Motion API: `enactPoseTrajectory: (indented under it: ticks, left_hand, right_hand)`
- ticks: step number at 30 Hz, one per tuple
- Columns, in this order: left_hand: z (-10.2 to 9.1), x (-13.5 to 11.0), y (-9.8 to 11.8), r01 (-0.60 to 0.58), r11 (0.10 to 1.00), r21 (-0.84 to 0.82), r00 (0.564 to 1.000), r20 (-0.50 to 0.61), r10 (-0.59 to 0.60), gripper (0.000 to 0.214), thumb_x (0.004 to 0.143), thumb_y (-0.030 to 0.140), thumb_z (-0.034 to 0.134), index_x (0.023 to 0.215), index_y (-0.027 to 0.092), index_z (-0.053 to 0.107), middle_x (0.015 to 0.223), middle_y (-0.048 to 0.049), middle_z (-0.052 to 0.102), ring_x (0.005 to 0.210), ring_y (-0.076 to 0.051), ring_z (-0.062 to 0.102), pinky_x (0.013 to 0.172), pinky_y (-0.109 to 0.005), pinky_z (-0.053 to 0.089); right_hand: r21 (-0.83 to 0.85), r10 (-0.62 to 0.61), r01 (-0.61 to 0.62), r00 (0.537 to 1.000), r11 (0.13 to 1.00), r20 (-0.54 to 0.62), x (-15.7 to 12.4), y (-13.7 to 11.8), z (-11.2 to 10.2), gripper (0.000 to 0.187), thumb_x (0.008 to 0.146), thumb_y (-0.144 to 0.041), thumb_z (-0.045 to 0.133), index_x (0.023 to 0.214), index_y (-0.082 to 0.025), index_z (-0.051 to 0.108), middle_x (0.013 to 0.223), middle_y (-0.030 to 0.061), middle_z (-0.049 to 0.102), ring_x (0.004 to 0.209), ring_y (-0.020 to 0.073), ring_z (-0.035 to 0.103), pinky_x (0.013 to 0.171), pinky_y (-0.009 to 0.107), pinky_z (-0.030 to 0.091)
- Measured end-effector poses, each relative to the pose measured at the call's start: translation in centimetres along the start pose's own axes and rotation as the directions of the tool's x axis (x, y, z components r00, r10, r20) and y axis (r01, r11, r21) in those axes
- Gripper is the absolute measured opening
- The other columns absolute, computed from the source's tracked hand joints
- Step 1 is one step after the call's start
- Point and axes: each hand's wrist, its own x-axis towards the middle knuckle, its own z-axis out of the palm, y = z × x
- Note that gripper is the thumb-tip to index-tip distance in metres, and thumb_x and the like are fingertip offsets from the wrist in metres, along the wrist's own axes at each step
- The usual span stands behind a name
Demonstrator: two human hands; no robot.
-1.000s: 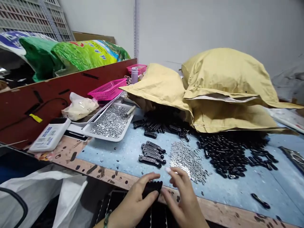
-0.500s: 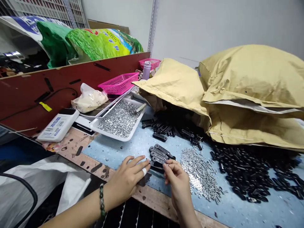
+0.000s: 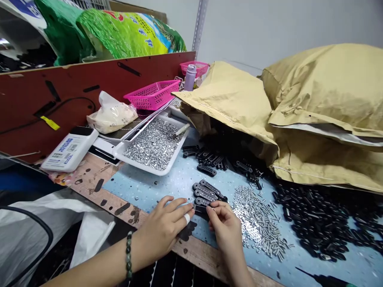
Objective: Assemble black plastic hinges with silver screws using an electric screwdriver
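A small stack of black perforated bars [image 3: 206, 192] lies on the blue work surface in front of me. My left hand [image 3: 167, 222], with a white band on one finger, rests with fingers stretched out, its fingertips at the left end of the nearest bar. My right hand [image 3: 225, 225] has thumb and index finger pinched together at that bar's right end. Whatever lies between those fingertips is hidden. To the right of the stack spreads a pile of small silver pins and ring-like pieces [image 3: 260, 223].
Many black parts [image 3: 314, 219] are heaped at right, below large paper sacks [image 3: 239, 91]. A white tray [image 3: 163, 172] of small metal pieces stands at left, near a pink basket [image 3: 149, 97] and a white box [image 3: 70, 149]. A dark, thin-tipped tool [image 3: 324, 279] lies lower right.
The view has shifted, bringing the dark tool into sight at the lower right. Both hands stay at the same bar, with hardly any movement against the stack.
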Motion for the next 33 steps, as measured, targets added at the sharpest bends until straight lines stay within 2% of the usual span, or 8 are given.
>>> enactPoseTrajectory:
  ticks: [7, 10, 14, 18, 21, 25, 29, 33]
  left_hand:
    - [0.3, 0.8, 0.4, 0.007, 1.000, -0.002, 0.999, -0.048, -0.007, 0.061, 0.079, 0.000, 0.039, 0.135, 0.023, 0.044, 0.128, -0.0056, 0.055, 0.118, -0.026, 0.045, 0.102, -0.050, 0.027]
    - [0.3, 1.0, 0.5, 0.002, 1.000, -0.006, 0.997, -0.075, -0.003, 0.055, 0.082, 0.003, 0.041, 0.133, 0.023, 0.047, 0.127, -0.0064, 0.055, 0.117, -0.027, 0.046, 0.103, -0.051, 0.026]
    - [0.3, 0.9, 0.4, -0.016, 1.000, 0.016, 0.996, -0.088, 0.017, 0.055, 0.083, 0.002, 0.038, 0.133, 0.022, 0.047, 0.128, -0.0065, 0.055, 0.118, -0.027, 0.045, 0.104, -0.051, 0.025]
    - [0.6, 1.0, 0.2, -0.053, 0.995, 0.081, 0.992, -0.114, 0.063, 0.058, 0.077, -0.002, 0.037, 0.130, 0.018, 0.049, 0.125, -0.0081, 0.057, 0.116, -0.027, 0.045, 0.102, -0.050, 0.026]
    - [0.9, 0.8, 0.2, -0.075, 0.994, 0.084, 0.983, -0.162, 0.088, 0.056, 0.076, -0.002, 0.041, 0.128, 0.018, 0.050, 0.123, -0.0074, 0.058, 0.113, -0.026, 0.047, 0.101, -0.049, 0.026]
    - [0.1, 0.3, 0.4, -0.085, 0.996, -0.025, 0.986, -0.146, 0.081, 0.053, 0.077, 0.003, 0.049, 0.128, 0.019, 0.051, 0.120, -0.0074, 0.058, 0.111, -0.028, 0.047, 0.098, -0.050, 0.032]
    - [-1.9, 0.2, 0.9, 0.027, 0.972, -0.235, 0.997, -0.069, -0.045, 0.041, 0.090, 0.010, 0.044, 0.129, 0.022, 0.050, 0.126, -0.0068, 0.052, 0.116, -0.025, 0.043, 0.095, -0.045, 0.042]
    - [-3.0, 0.7, 1.3, 0.056, 0.925, -0.377, 0.991, -0.088, -0.096, 0.043, 0.096, 0.015, 0.038, 0.136, 0.027, 0.040, 0.134, -0.0045, 0.046, 0.122, -0.023, 0.042, 0.099, -0.041, 0.044]
  right_hand:
    - [-0.265, -0.166, 0.174, 0.985, 0.948, 0.051, 0.1, -0.6, 0.0, 0.035, 0.078, -0.045, 0.057, 0.055, -0.019, 0.053, 0.081, 0.0078, 0.054, 0.057, 0.0147, 0.052, 0.047, 0.027, 0.045]
    - [-0.462, -0.285, 0.299, 0.953, 0.835, 0.101, 0.3, -0.9, -0.5, 0.039, 0.082, -0.049, 0.052, 0.056, -0.022, 0.043, 0.068, 0.0020, 0.047, 0.052, 0.0144, 0.048, 0.046, 0.027, 0.042]
    - [-0.666, -0.320, 0.326, 0.937, 0.670, 0.137, 0.7, -1.5, -2.3, 0.042, 0.083, -0.056, 0.052, 0.062, -0.022, 0.042, 0.072, 0.0009, 0.047, 0.048, 0.0127, 0.045, 0.043, 0.027, 0.038]
    - [-0.597, -0.446, 0.445, 0.881, 0.668, 0.158, 2.5, -2.2, -3.0, 0.025, 0.094, -0.040, 0.041, 0.101, -0.019, 0.052, 0.103, 0.0099, 0.055, 0.086, 0.0214, 0.059, 0.072, 0.035, 0.051]
    - [-0.518, -0.443, 0.538, 0.843, 0.665, 0.306, 4.1, -2.0, -1.7, 0.033, 0.096, -0.030, 0.036, 0.126, -0.018, 0.044, 0.124, 0.0136, 0.053, 0.117, 0.0262, 0.049, 0.097, 0.046, 0.042]
    - [-0.432, -0.347, 0.554, 0.812, 0.711, 0.470, 4.3, -1.6, -0.3, 0.036, 0.096, -0.021, 0.034, 0.131, -0.020, 0.042, 0.124, 0.0110, 0.056, 0.115, 0.0242, 0.051, 0.099, 0.046, 0.042]
    - [-0.311, -0.458, 0.584, 0.797, 0.750, 0.393, 1.8, -3.4, -1.2, 0.035, 0.094, -0.016, 0.037, 0.128, -0.022, 0.044, 0.121, 0.0099, 0.054, 0.113, 0.0223, 0.050, 0.096, 0.042, 0.043]
    - [-0.132, -0.452, 0.598, 0.715, 0.791, 0.533, -0.8, -6.2, -1.6, 0.043, 0.090, -0.013, 0.047, 0.131, -0.025, 0.041, 0.105, 0.0056, 0.057, 0.094, 0.0180, 0.055, 0.081, 0.033, 0.049]
